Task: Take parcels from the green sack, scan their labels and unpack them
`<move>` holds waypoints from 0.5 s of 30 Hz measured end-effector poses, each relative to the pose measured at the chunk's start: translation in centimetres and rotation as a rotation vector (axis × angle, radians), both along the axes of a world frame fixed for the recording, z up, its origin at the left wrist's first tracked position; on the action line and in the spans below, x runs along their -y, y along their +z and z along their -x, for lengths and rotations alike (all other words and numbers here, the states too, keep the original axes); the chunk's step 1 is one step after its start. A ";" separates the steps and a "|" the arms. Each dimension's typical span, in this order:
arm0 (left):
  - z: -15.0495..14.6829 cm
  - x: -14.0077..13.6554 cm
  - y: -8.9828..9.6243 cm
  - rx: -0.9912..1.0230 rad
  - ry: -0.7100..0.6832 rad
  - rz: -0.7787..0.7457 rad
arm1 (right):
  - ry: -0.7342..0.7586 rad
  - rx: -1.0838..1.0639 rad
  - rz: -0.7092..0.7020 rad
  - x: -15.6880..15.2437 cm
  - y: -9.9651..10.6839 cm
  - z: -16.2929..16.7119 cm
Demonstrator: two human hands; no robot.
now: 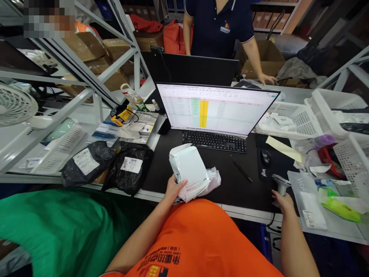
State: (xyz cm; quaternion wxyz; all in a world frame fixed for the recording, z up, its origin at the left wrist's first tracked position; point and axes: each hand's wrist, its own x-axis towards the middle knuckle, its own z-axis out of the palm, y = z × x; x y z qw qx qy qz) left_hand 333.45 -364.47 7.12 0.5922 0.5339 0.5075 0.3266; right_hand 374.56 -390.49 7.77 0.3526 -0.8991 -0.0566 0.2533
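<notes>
A white box-shaped package (191,165), partly in a loose plastic wrapper (213,180), is tilted up over the front of the black desk mat. My left hand (174,188) grips its lower left corner, thumb on the face that is toward me. At the right, my right hand (284,202) is wrapped round the handle of a grey barcode scanner (281,182), whose head points up and left. Beyond the package are a black keyboard (215,141) and a monitor (216,109) with a spreadsheet on it. A black pen (242,171) lies between my two hands.
Two black labelled parcels (131,165) lie at the left, near a box of papers with a yellow device (121,115). A mouse (265,157), white baskets (291,115) and bagged items (308,200) are at the right. A person in a dark shirt (219,27) stands behind the monitors.
</notes>
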 end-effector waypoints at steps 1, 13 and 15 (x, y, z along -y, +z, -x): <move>-0.2 0.1 0.1 -0.012 0.019 -0.011 | -0.008 -0.048 -0.002 -0.1 0.0 -0.7; -1.6 1.0 1.5 -0.136 0.050 -0.187 | 0.653 -0.657 -0.259 -8.6 5.9 11.3; -1.7 1.3 1.7 -0.148 0.052 -0.182 | 0.744 -0.659 -0.230 -9.4 6.9 13.2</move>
